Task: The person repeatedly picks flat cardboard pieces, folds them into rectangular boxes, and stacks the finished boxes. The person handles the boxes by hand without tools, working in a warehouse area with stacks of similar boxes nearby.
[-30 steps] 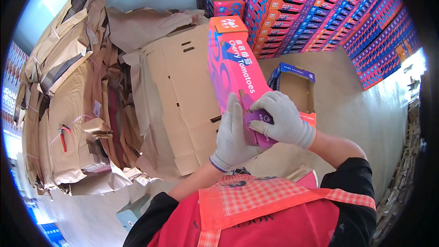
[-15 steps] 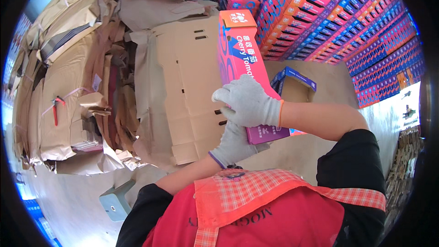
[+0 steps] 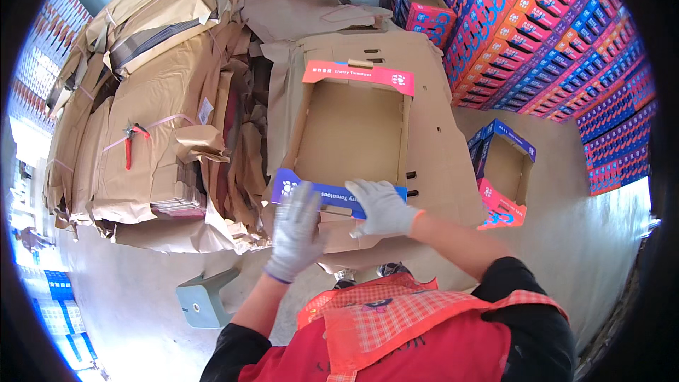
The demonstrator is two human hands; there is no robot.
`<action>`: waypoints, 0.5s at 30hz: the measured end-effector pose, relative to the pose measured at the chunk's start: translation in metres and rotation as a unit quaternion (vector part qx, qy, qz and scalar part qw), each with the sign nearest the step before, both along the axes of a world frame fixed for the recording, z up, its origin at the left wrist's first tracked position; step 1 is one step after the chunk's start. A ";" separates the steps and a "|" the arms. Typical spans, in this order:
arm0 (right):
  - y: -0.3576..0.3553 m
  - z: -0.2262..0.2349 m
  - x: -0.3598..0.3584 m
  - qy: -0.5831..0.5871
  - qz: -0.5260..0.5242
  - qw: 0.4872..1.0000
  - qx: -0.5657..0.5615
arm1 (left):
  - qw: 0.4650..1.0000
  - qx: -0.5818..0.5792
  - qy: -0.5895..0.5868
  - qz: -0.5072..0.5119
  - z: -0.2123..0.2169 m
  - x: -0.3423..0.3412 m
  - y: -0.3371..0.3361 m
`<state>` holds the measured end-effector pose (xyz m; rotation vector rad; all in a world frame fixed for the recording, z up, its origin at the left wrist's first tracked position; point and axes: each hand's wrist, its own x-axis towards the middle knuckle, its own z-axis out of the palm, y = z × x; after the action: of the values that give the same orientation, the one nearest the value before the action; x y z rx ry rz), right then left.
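Observation:
An open cardboard tray box [image 3: 351, 127] lies on the flat brown cardboard sheet [image 3: 424, 110], its bare brown inside facing up. Its far end wall is pink and its near one is blue-purple. My left hand [image 3: 296, 233], in a grey glove, rests its stretched fingers against the left part of the near wall. My right hand [image 3: 382, 206], gloved alike, bends its fingers over the top of that wall toward the right, with the thumb on the near side.
Wrapped bundles of flat cardboard [image 3: 148, 127] stand at left, with red-handled pliers [image 3: 132, 143] on top. Another tray box [image 3: 506, 163] sits on the floor at right. Colourful box stacks [image 3: 523, 35] rise behind. A grey-blue stool [image 3: 205, 301] stands near left.
The box, held up on its side between both hands before, now lies flat with its opening up. My hands have moved apart along its near wall. The view has shifted left.

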<state>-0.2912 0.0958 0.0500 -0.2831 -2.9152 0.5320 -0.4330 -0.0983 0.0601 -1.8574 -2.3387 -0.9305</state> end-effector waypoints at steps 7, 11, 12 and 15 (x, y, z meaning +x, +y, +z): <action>0.012 -0.017 0.003 -0.090 -0.080 0.993 -0.018 | 0.991 -0.012 -0.099 -0.084 -0.032 0.052 0.060; 0.057 0.011 0.097 -0.070 -0.078 0.994 0.007 | 0.974 0.023 -0.077 -0.213 -0.024 0.116 0.086; 0.069 0.017 0.127 -0.069 -0.091 0.994 -0.007 | 0.968 0.016 -0.060 -0.243 -0.025 0.138 0.094; 0.110 0.037 0.224 -0.032 -0.157 0.987 0.000 | 0.900 0.012 -0.131 -0.416 -0.042 0.213 0.131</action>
<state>-0.0671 0.2055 0.0866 -0.7572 -2.8481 0.4771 -0.2199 0.0329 0.0177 -2.9365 -1.5406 -1.2999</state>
